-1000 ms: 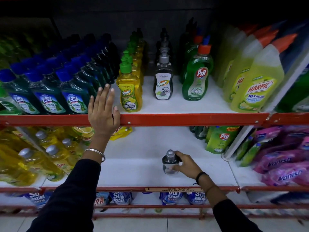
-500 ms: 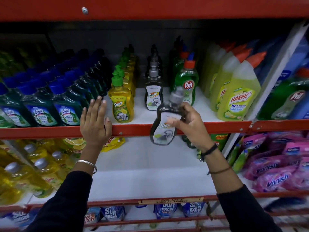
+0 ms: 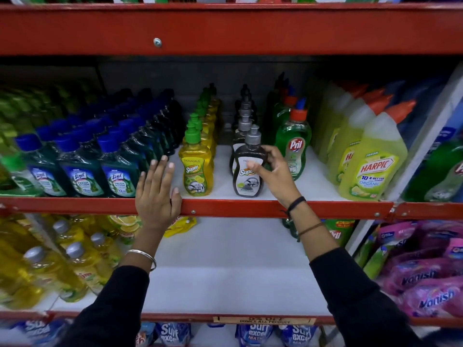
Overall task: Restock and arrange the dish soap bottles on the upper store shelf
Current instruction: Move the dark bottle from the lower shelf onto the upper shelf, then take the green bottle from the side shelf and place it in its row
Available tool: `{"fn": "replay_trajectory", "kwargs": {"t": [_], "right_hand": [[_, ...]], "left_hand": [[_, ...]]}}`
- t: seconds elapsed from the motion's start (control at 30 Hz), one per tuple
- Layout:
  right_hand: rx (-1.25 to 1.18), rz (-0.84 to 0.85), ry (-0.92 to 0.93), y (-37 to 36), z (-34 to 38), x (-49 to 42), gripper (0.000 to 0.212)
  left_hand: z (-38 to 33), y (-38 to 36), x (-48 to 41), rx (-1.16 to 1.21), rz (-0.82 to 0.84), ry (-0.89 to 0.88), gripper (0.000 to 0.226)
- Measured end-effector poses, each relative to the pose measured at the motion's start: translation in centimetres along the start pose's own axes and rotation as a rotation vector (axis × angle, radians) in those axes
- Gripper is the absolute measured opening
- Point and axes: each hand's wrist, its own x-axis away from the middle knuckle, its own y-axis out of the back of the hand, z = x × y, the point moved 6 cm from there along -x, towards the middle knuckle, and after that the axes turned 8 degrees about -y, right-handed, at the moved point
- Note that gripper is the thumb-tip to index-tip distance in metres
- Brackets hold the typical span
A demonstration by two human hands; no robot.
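On the far left of the upper shelf (image 3: 250,207) stand rows of dark green Lizol bottles (image 3: 82,175) with round blue caps. Their plastic is shiny and see-through. The shelf has a red metal front edge and a flat white floor.

The left hand (image 3: 156,194) lies flat on that red edge. Its fingers are spread out and straight, so it is not holding anything. A thin silver bangle (image 3: 142,257) sits on the wrist, above a black sleeve (image 3: 110,306).

Just beside the left hand is a row of yellow soap bottles (image 3: 196,169). They are fat at the bottom, thin at the neck, and have green push tops.

Next comes the row of dark grey soap bottles (image 3: 241,131) with silver tops. The front grey bottle (image 3: 248,171) stands upright on the white shelf floor, near the front edge. The right hand (image 3: 271,176) is curled around its right side, with the thumb on the white label and fingers near the neck. The hand grips the bottle loosely. Dark bands (image 3: 297,202) circle that wrist.

To the right stand round green Pril bottles (image 3: 293,149) with orange caps. After them lean tall lime Harpic bottles (image 3: 373,166) with bent orange spouts.

On the lower shelf (image 3: 225,284), clear yellow bottles (image 3: 50,266) lie on the left, and soft pink Vanish pouches (image 3: 426,284) sit on the right.
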Motion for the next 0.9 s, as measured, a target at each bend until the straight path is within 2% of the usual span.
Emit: {"fn": "replay_trajectory", "kwargs": {"t": [0.23, 0.4, 0.53, 0.67, 0.8, 0.9], "right_hand": [[0.108, 0.030, 0.012, 0.2, -0.4, -0.2, 0.041], [0.259, -0.001, 0.037, 2.7, 1.0, 1.0, 0.040], [0.220, -0.166, 0.152, 8.0, 3.9, 4.1, 0.032], [0.240, -0.342, 0.284, 14.8, 6.5, 7.4, 0.021], [0.208, -0.626, 0.361, 22.1, 7.0, 9.5, 0.020], [0.213, -0.882, 0.291, 27.9, 5.1, 10.1, 0.023]], "left_hand": [[-2.1, 0.9, -0.6, 0.089, -0.107, 0.044, 0.054], [-9.2, 0.9, -3.8, 0.166, -0.139, -0.165, 0.057], [-12.4, -0.2, -6.5, 0.166, -0.111, -0.123, 0.052], [-12.1, -2.0, -6.4, 0.169, -0.032, 0.023, 0.055], [-11.7, -2.5, -6.0, 0.191, -0.004, 0.057, 0.057], [-11.9, -2.5, -6.0, 0.168, -0.013, 0.011, 0.057]]}}
